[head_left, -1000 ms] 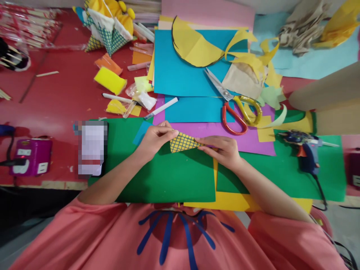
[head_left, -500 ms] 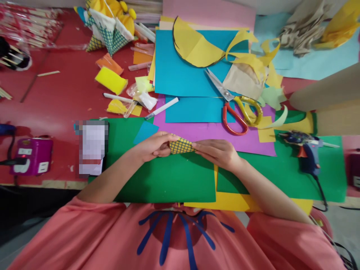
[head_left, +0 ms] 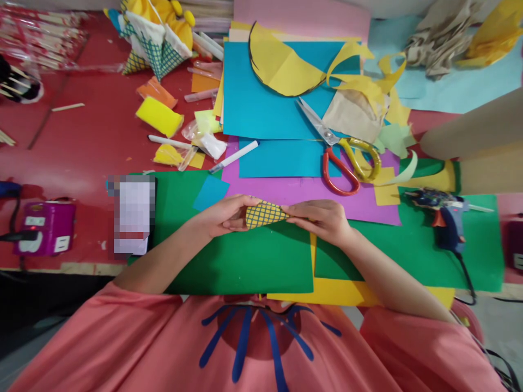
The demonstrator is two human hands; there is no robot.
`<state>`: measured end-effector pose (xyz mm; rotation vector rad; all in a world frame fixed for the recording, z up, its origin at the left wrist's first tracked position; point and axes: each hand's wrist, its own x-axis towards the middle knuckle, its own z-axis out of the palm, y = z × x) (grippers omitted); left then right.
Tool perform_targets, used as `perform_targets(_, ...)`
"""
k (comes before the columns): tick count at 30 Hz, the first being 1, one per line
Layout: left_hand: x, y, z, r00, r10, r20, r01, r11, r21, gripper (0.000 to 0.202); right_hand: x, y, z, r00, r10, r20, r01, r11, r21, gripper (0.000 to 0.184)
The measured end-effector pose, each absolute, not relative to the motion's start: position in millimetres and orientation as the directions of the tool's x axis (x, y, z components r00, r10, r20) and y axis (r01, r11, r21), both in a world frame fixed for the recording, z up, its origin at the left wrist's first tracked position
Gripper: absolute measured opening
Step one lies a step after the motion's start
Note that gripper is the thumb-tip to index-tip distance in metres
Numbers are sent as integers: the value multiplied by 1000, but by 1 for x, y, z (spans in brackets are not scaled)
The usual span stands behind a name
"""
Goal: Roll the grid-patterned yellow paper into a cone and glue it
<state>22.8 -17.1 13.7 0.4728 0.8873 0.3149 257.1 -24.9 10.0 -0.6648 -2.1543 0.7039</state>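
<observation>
Between my two hands is a small cone (head_left: 265, 214) with a yellow and dark green checked pattern, lying sideways in the air over the green sheet (head_left: 245, 267). My left hand (head_left: 229, 213) pinches its wide end, thumb on top and fingers beneath. At the narrow end, my right hand (head_left: 321, 218) is closed with fingertips and thumb around the tip. Beyond the hands lie a purple sheet (head_left: 286, 190) and a blue sheet (head_left: 261, 109). Scissors (head_left: 333, 141) with one red and one yellow handle rest partly open on them.
A glue gun (head_left: 449, 218) with its cord lies at right. At left are a phone (head_left: 133, 215) and a purple power socket box (head_left: 44, 227). A yellow paper semicircle (head_left: 286, 65), markers (head_left: 235, 157) and a checked jester-like hat (head_left: 159, 43) sit farther back.
My right hand has shifted slightly to the right along the cone, and its lower fingers have parted from the upper ones. More of the checked cone shows. My left hand stays nearly still.
</observation>
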Motion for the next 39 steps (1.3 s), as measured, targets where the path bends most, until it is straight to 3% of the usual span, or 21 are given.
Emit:
perform_targets(5, 20, -21, 11, 662, 465, -588, -111, 836, 537, 35, 257, -25, 11, -537, 701, 469, 246, 662, -708, 22)
perform_targets(10, 18, -27, 17, 722, 548, -422, -126, 704, 699, 62, 257, -26, 10, -479, 760, 440, 318, 617, -720, 22)
perform_targets(14, 24, -29, 17, 620, 647, -444, -92, 622, 778, 55, 256, -26, 12, -456, 780, 428, 338, 596, -728, 22)
perform_targets(18, 29, -28, 14, 530, 647, -548, -72, 679, 731, 37, 256, -28, 14, -433, 793, 430, 320, 581, -748, 21)
perform_targets(26, 24, -28, 16, 687, 501, -526, -201, 826, 526, 36, 254, -31, 13, -414, 830, 372, 300, 511, -805, 22)
perform_targets(32, 25, -31, 14, 670, 536, -514, -244, 812, 530, 32, 252, -32, 11, -418, 851, 319, 319, 466, -825, 25)
perform_targets(39, 25, -33, 10, 709, 518, -479, -259, 822, 506, 25, 255, -29, 13, -416, 892, 178, 224, 290, -931, 25)
